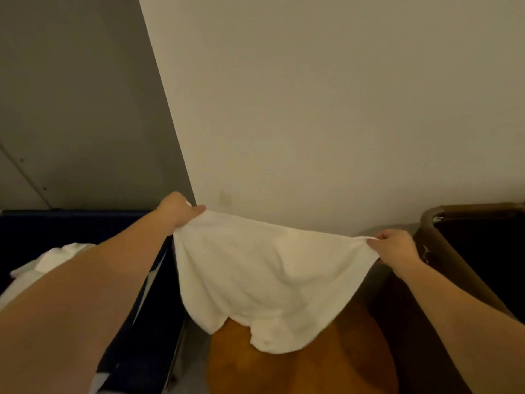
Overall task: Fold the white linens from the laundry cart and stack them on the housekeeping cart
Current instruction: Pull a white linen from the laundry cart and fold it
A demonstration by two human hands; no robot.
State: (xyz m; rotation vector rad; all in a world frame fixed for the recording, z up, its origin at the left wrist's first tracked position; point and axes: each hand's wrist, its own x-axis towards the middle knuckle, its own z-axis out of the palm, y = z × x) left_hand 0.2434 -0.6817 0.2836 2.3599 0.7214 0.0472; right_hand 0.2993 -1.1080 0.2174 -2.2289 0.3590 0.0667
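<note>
White towel (264, 280), centre, stretched for its first fold: my left hand (177, 209) pinches its 10 o'clock corner, my right hand (395, 248) its 3 o'clock corner. Next, likely: bring corners together.

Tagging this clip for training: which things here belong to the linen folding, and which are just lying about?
In the job: white cloth, pinched at its top corners by left hand and right hand; white linens in the blue cart.
Just about: brown bin (role unclear), orange object, wall.

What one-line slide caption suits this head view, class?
Left hand and right hand hold the white linen spread by its top corners before a wall.
</note>
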